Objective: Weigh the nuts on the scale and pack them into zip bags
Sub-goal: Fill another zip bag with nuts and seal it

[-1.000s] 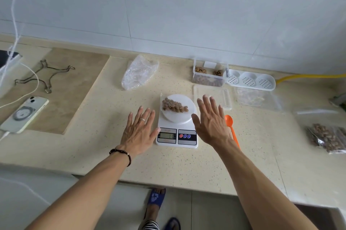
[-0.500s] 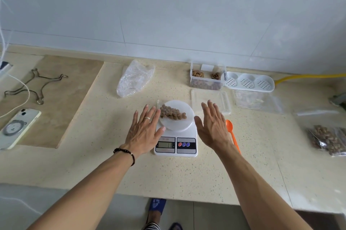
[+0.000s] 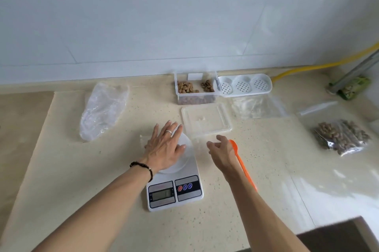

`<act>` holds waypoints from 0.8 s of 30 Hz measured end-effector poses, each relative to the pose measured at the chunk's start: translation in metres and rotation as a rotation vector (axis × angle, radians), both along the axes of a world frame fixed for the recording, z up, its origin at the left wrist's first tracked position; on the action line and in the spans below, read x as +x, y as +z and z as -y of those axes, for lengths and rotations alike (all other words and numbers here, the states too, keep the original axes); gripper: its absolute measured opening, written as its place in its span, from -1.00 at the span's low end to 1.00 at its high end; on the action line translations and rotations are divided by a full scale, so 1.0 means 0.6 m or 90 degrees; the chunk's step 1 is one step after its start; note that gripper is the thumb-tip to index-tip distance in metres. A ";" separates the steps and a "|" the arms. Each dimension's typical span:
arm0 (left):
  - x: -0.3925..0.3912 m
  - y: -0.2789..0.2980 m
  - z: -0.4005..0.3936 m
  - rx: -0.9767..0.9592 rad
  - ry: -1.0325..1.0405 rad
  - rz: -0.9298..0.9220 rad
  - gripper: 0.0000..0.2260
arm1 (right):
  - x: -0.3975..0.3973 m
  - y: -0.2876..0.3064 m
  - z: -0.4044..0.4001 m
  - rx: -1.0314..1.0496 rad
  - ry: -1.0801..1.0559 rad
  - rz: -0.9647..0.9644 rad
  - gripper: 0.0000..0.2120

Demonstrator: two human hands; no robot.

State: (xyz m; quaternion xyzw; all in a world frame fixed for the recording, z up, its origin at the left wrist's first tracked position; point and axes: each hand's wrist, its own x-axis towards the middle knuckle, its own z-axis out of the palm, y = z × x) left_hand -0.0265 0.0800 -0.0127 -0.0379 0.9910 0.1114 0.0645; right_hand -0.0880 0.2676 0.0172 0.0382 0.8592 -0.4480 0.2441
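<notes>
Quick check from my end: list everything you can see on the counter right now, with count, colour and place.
scale: one, white, counter centre, near edge
scale plate: one, white, on the scale, mostly under the left hand
nut container: one, clear, brown nuts inside, by the wall
lid: one, clear, flat in front of the container
perforated tray: one, white, right of the container
spoon: one, orange, beside the right wrist
empty zip bag: one, clear, right of the lid
filled zip bag: one, clear, brown nuts, far right
crumpled bag: one, clear, left
left hand: flat over the plate
right hand: loosely curled, empty
</notes>
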 end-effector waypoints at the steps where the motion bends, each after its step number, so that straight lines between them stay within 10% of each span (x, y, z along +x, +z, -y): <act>1: -0.007 -0.003 0.001 -0.004 -0.013 0.007 -0.24 | -0.004 -0.004 0.004 -0.029 -0.012 0.033 -0.47; 7: -0.035 0.003 0.006 0.032 -0.025 0.007 -0.39 | -0.019 0.013 0.022 -0.132 -0.006 0.043 -0.75; 12: -0.077 0.079 0.006 0.318 0.097 -0.089 -0.39 | -0.045 0.070 0.020 -0.195 0.070 -0.023 -0.84; 17: -0.106 0.175 0.005 0.557 0.191 -0.242 -0.85 | -0.066 0.132 0.018 -0.270 0.032 -0.090 -0.85; 24: -0.113 0.260 -0.007 0.789 0.175 -0.158 -0.96 | -0.099 0.212 -0.006 -0.442 -0.033 -0.089 -0.92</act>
